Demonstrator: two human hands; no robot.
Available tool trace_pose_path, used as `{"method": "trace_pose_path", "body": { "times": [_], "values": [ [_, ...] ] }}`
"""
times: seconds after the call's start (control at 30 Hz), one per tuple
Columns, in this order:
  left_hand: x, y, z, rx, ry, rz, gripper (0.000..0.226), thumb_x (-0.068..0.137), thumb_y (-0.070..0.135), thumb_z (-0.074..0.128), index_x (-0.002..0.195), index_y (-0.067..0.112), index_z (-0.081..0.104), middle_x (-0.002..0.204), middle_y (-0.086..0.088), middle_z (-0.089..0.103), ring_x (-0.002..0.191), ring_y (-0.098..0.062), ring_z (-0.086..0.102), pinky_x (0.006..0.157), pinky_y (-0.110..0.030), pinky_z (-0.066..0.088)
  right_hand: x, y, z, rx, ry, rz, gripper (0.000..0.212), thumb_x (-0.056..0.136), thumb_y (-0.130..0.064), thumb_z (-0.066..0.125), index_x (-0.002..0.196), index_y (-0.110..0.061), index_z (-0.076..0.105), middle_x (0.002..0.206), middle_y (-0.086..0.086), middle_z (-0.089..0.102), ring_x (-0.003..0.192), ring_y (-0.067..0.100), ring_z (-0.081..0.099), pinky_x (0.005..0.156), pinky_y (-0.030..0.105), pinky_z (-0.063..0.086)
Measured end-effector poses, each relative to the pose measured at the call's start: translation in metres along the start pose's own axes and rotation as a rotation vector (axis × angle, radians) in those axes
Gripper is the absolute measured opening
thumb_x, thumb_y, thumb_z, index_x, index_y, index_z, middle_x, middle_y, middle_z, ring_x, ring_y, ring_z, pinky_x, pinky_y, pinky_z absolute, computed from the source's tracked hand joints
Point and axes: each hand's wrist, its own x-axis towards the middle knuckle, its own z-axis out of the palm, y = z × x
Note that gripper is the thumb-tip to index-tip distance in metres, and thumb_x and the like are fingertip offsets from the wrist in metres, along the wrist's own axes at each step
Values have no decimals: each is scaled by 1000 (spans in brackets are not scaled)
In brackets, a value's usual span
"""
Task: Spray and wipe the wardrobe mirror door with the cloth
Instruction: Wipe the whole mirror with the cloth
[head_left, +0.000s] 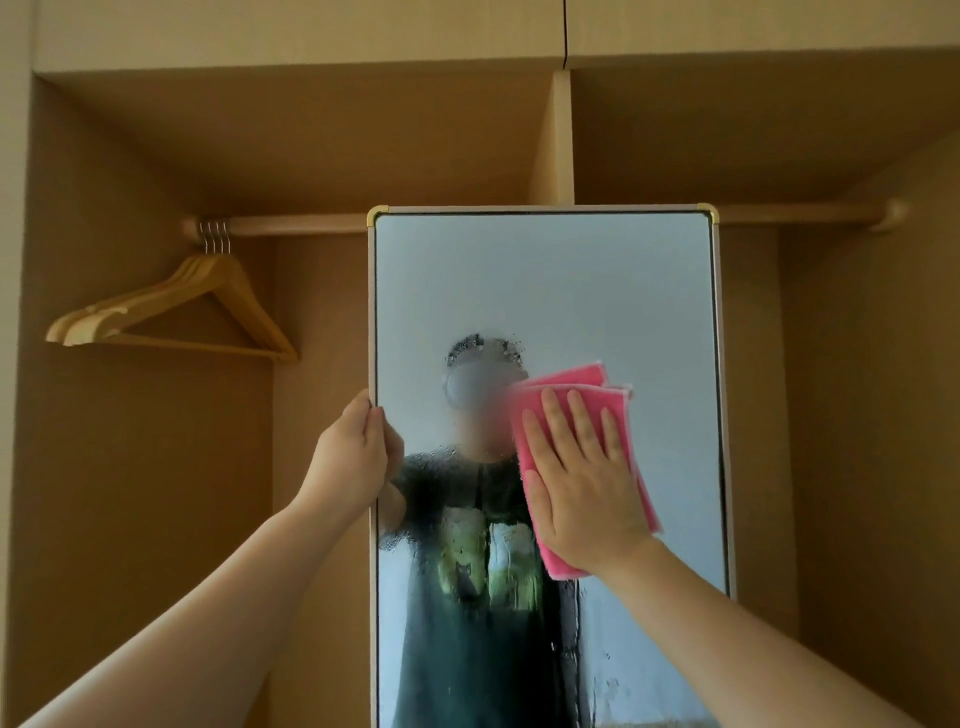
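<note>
Left hand (358, 457): fingers curled, grips left edge of mirror (545, 291).
Right hand (582, 478): flat, fingers straight, presses cloth (566, 384) on wet glass.

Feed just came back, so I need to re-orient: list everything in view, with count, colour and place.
mirror door: one, pale frame with gold corners, centre, glass wet with droplets
cloth: one, pink, flat on the glass, right of centre
hangers: about four, light wood, on the rail at left
rail: one, light wood, across the wardrobe behind the mirror
wardrobe: one, tan, open, all around
left hand: grips the mirror's left edge
right hand: presses the cloth, fingers straight
</note>
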Motion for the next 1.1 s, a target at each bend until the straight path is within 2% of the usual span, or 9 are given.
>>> {"method": "trace_pose_path", "body": {
  "times": [0.1,0.17,0.3,0.47,0.63,0.8,0.9,1.03,1.1],
  "values": [
    [0,-2,-6,-20,-66,17,31,103,17,31,75,19,44,59,18,61,49,4,54,45,-6,40,1,-2,-5,3,-19,18,61,98,-38,27,153,-14,20,159,13,18,148,36,12,119,57,10],
    [0,-2,-9,-67,-124,-19,28,103,20,30,80,21,47,59,7,60,50,1,56,44,-9,41,2,-3,-8,-1,-32,27,60,98,-39,25,152,-14,21,159,13,20,147,36,14,119,57,10],
    [-1,-3,-16,-108,-208,-55,27,103,24,29,86,20,50,70,-9,60,59,-12,58,52,-23,46,3,-3,-13,-14,-59,31,59,97,-38,27,151,-14,22,158,14,22,147,37,16,117,58,13],
    [-2,-1,-19,-46,-209,19,28,103,24,27,84,25,47,71,-13,61,57,-11,55,50,-20,45,8,-3,-18,-14,-66,33,59,97,-38,26,151,-15,19,157,12,19,147,35,12,117,59,16],
    [-4,1,-16,-101,-168,-13,29,104,24,29,85,29,51,73,-17,60,53,-5,55,47,-11,43,24,2,-23,-11,-94,1,59,97,-38,27,150,-14,22,156,15,27,145,39,24,117,59,16],
    [-7,3,-14,-150,-144,-15,35,103,20,32,84,42,51,67,-6,59,54,0,56,47,-6,42,48,10,-28,-21,-104,-41,59,98,-40,22,152,-16,18,160,12,19,148,36,16,119,57,9],
    [-8,4,-12,-124,-88,10,36,103,16,34,80,40,49,59,7,51,50,9,52,46,-1,38,65,13,-34,-29,-104,-56,60,98,-41,21,153,-17,21,161,11,16,149,34,12,119,56,7],
    [-11,7,-12,-132,-90,-16,30,102,15,35,88,35,52,63,6,54,51,11,54,46,0,38,100,19,-45,-30,-83,-41,61,98,-42,16,155,-18,15,162,9,10,150,33,7,120,54,2],
    [-13,9,-14,-119,-93,-18,31,102,16,35,92,40,51,67,4,57,55,10,56,47,0,39,121,23,-52,-32,-56,-19,62,98,-42,14,155,-19,12,163,8,8,150,32,5,120,52,-1]
  ]
}}
